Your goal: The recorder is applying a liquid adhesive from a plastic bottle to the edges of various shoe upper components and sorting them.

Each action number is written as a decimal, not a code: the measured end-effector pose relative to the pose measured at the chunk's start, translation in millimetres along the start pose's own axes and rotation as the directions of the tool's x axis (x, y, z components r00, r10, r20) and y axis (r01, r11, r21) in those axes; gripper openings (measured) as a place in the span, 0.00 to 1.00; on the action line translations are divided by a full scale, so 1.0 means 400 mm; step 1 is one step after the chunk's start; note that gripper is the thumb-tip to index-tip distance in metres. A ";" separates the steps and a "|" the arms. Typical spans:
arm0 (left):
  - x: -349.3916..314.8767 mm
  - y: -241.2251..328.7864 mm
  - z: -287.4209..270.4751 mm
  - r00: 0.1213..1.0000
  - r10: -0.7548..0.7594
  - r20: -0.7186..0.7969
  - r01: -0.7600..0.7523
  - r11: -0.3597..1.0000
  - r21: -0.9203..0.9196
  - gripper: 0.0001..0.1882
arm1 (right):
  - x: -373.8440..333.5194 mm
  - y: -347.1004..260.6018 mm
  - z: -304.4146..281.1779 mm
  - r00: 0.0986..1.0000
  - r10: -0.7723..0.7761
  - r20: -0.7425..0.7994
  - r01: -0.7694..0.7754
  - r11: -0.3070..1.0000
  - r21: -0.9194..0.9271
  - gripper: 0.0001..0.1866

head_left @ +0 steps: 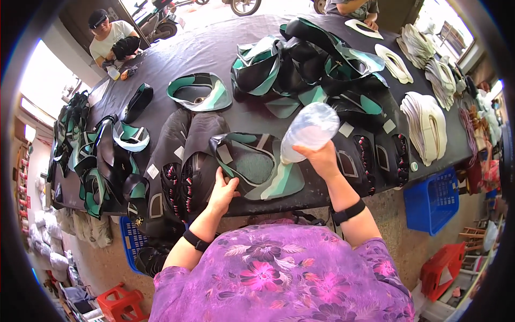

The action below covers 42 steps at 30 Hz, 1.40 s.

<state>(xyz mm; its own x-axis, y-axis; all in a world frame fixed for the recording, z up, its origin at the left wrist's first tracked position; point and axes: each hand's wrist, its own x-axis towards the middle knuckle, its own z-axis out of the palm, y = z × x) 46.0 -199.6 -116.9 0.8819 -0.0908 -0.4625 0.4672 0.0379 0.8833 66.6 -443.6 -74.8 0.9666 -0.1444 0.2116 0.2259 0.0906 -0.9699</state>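
In front of me on the dark-covered table lies a black shoe upper (252, 163) with a grey and green lining, spread into a loop. My left hand (221, 194) grips its left edge, thumb on top and fingers partly hidden beneath. My right hand (321, 160) is wrapped round a translucent white squeeze bottle (312, 124). The bottle is tilted, its narrow end down at the pale green strip on the right part of the upper. Whether the tip touches the strip, I cannot tell. Behind the upper lies another looped upper (217, 96) with pale green lining.
Black and green uppers are heaped at the back (306, 53) and at the left (99, 177). Stacks of cream pieces (424, 126) lie at the right. A blue basket (432, 201) stands below the table's right end. One person (115, 40) is at the far left, another at the far right.
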 end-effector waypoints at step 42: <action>0.077 0.445 -0.098 0.781 0.352 0.516 -0.509 -0.120 0.852 0.15 | -0.095 -0.088 -0.226 0.952 -0.013 -0.307 0.222 0.720 0.657 0.23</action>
<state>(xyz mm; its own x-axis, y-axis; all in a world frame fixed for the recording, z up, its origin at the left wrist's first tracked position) 158.6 -156.7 23.1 0.8209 -0.5710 -0.0107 -0.5585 -0.8065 0.1938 11.0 -530.4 -59.8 0.8799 -0.4408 0.1775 0.4566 0.6808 -0.5728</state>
